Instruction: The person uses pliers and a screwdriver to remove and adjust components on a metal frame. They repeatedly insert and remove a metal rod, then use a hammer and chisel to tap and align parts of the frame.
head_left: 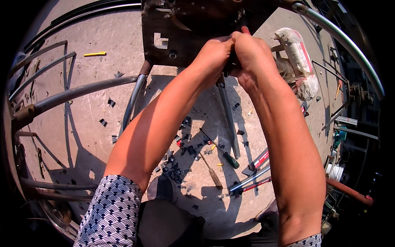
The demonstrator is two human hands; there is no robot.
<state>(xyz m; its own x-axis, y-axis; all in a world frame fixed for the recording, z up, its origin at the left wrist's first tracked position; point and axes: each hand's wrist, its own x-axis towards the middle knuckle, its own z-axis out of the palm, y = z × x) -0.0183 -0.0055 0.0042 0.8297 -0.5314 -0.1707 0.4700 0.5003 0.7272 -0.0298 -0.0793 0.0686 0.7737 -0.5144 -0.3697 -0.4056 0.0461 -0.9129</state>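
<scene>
Both my arms reach forward to the edge of a dark, rusty metal plate fixed on a frame of metal tubes. My left hand is closed, its fingers curled in beside the right. Pressed up against it, my right hand is closed as well. Something dark shows between the two hands, and a reddish tip sticks up above the right one; my fingers hide what it is. The plate has a jagged cut-out, and a nut sits near its lower edge. A tube leg runs down below my hands.
On the concrete lie a green-handled screwdriver, a wooden-handled tool and many dark scraps. A yellow pen-like item lies at left. A white wrapped bundle is at right. Curved tubes stand on both sides.
</scene>
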